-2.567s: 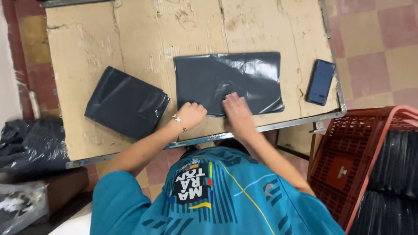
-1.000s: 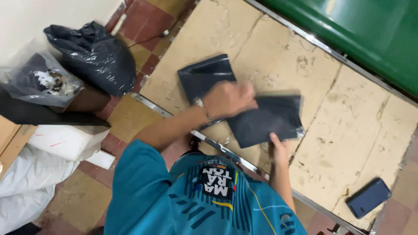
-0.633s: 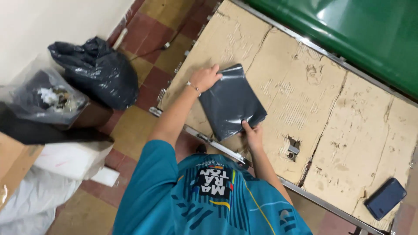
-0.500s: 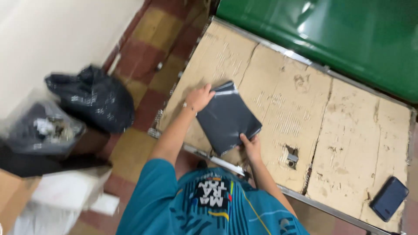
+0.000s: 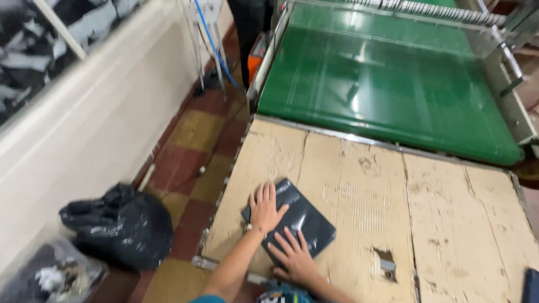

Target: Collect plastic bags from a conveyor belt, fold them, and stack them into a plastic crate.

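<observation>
A dark grey plastic package lies folded flat on the cardboard-covered table, near its front left corner. My left hand rests palm down on the package's left part with fingers spread. My right hand presses flat on its near edge, fingers apart and pointing away from me. Neither hand grips anything.
A green conveyor belt runs behind the table. A hole with metal showing breaks the cardboard to the right of my hands. Full black rubbish bags sit on the tiled floor at left, beside a white wall. A dark phone edge shows at far right.
The larger package was moved left and set onto the other one at the table's left corner. Both hands went from gripping it to lying flat on it. My view tilted up toward the conveyor.
</observation>
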